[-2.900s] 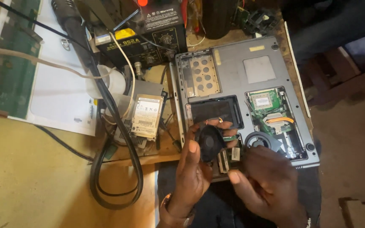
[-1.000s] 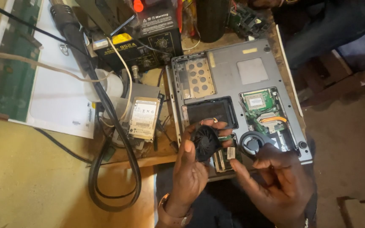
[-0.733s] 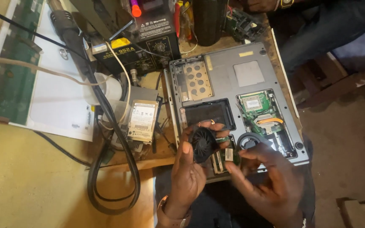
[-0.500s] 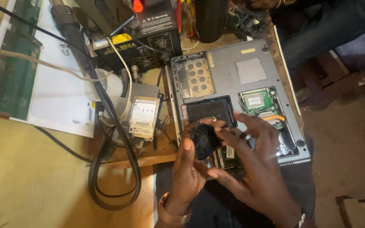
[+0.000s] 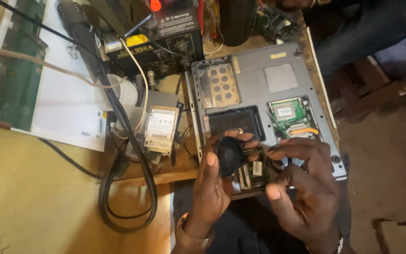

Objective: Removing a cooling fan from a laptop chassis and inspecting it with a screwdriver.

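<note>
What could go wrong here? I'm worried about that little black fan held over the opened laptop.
The left hand pinches the fan by fingertips only; it might slip onto the exposed green board. The laptop overhangs the table edge above the lap and could tip. The cables nearby might snag.

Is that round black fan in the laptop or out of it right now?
Out. The left hand holds the black fan above the upturned laptop, over its opened bays.

The opened laptop (image 5: 264, 94) lies upside down on the desk (image 5: 34, 197), right of the hard drive (image 5: 160, 129). Behind the drive stands a soldering station (image 5: 165, 40). The left hand (image 5: 212, 188) holds a small fan (image 5: 229, 155) over the laptop's near edge, the right hand (image 5: 306, 188) just beside it.
</note>
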